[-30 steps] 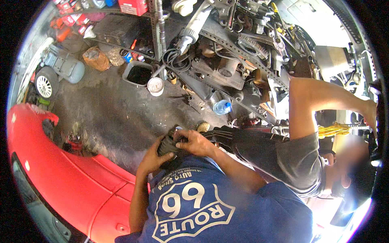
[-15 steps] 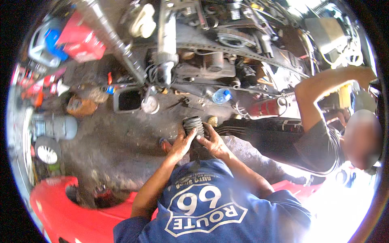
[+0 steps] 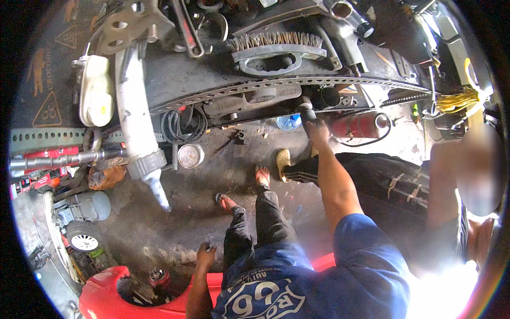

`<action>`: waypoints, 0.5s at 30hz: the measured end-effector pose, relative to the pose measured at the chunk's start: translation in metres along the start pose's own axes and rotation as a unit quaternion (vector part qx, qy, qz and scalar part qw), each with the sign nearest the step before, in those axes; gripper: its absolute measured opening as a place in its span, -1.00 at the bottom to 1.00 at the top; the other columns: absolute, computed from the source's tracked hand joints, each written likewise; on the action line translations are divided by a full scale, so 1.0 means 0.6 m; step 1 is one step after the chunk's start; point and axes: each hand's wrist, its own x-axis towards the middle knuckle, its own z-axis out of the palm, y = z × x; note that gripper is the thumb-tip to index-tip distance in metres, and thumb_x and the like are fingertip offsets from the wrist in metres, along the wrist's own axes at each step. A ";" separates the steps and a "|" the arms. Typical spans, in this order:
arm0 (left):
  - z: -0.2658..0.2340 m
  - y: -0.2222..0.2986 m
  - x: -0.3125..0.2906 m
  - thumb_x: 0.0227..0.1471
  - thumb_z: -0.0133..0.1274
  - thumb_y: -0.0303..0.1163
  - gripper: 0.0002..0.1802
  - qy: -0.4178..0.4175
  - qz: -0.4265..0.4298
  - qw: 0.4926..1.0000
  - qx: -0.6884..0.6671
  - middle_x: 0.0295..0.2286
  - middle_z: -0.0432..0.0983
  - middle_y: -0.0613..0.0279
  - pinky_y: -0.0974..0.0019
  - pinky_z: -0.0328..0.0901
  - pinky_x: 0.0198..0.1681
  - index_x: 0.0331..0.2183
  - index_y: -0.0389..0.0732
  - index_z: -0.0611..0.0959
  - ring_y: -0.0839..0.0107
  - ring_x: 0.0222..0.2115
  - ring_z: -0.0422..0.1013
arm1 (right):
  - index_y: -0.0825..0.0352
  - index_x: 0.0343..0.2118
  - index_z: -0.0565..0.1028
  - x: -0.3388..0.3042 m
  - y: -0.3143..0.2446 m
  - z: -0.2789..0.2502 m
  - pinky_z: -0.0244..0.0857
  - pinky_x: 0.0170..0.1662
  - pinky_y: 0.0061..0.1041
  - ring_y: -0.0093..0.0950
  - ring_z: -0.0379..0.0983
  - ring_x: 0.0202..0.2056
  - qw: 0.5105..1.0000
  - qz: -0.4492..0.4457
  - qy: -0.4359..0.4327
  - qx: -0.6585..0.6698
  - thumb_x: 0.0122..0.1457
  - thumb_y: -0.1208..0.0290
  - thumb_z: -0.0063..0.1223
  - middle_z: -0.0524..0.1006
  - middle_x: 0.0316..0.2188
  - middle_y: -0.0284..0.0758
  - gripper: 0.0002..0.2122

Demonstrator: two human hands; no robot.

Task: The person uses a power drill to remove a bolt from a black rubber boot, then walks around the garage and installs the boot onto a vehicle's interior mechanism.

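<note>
Black ribbed rubber boot [image 3: 306,112] sits in our right hand [image 3: 317,130], fingers wrapped around its lower end, just below the perforated metal rail [image 3: 297,84]. A red cylinder [image 3: 360,125] lies beside the boot. Our left hand [image 3: 205,254] hangs well below it, fingers loosely curled, holding nothing we can see.

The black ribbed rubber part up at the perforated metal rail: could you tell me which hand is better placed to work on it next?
Right. The right hand is stretched up and already grips the black ribbed part by the perforated rail. The left hand hangs low beside the red body panel, far off.
</note>
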 end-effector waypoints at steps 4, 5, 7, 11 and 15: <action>0.037 -0.064 -0.034 0.12 0.27 -0.10 -0.41 -0.010 -0.026 0.999 -0.018 -0.04 0.64 -0.19 0.04 0.41 0.10 0.02 -0.37 0.64 -0.04 0.01 0.57 | 0.48 0.13 0.52 0.006 -0.006 0.005 0.42 0.13 -0.17 0.00 0.58 0.04 0.999 -0.029 0.004 0.028 0.15 -0.01 0.30 0.63 -0.01 0.11 -0.35; 0.043 -0.062 -0.034 0.13 0.27 -0.09 -0.41 -0.015 0.004 1.000 -0.012 -0.04 0.64 -0.20 0.03 0.41 0.10 0.02 -0.36 0.64 -0.04 0.01 0.56 | 0.49 0.12 0.52 0.010 -0.004 0.006 0.42 0.13 -0.17 0.01 0.58 0.05 0.999 -0.036 0.008 0.029 0.15 -0.02 0.29 0.63 -0.01 0.12 -0.34; 0.050 -0.039 -0.032 0.13 0.26 -0.08 -0.42 -0.034 0.026 0.999 0.010 -0.05 0.64 -0.21 0.02 0.41 0.10 0.02 -0.34 0.65 -0.04 0.02 0.56 | 0.46 0.09 0.53 0.025 0.001 0.011 0.44 0.09 -0.15 0.02 0.60 0.00 0.998 -0.054 0.012 -0.003 0.15 -0.04 0.28 0.64 -0.05 0.10 -0.36; 0.043 0.075 -0.012 0.22 0.21 -0.11 -0.47 -0.023 0.046 0.999 -0.016 -0.02 0.64 -0.13 0.02 0.40 0.12 0.08 -0.26 0.63 -0.03 0.05 0.55 | 0.45 0.02 0.54 0.062 0.018 0.028 0.49 0.01 -0.10 0.09 0.61 -0.06 0.992 -0.057 0.016 -0.110 0.14 -0.07 0.29 0.65 -0.15 0.14 -0.38; 0.010 0.182 -0.016 0.28 0.16 -0.15 -0.52 -0.034 0.050 0.994 -0.087 0.01 0.63 -0.12 0.05 0.38 0.15 0.08 -0.26 0.63 -0.03 0.08 0.53 | 0.46 0.07 0.47 0.072 0.028 0.040 0.47 0.05 -0.09 0.11 0.60 -0.04 0.993 -0.077 -0.020 -0.083 0.15 -0.15 0.26 0.64 -0.11 0.16 -0.30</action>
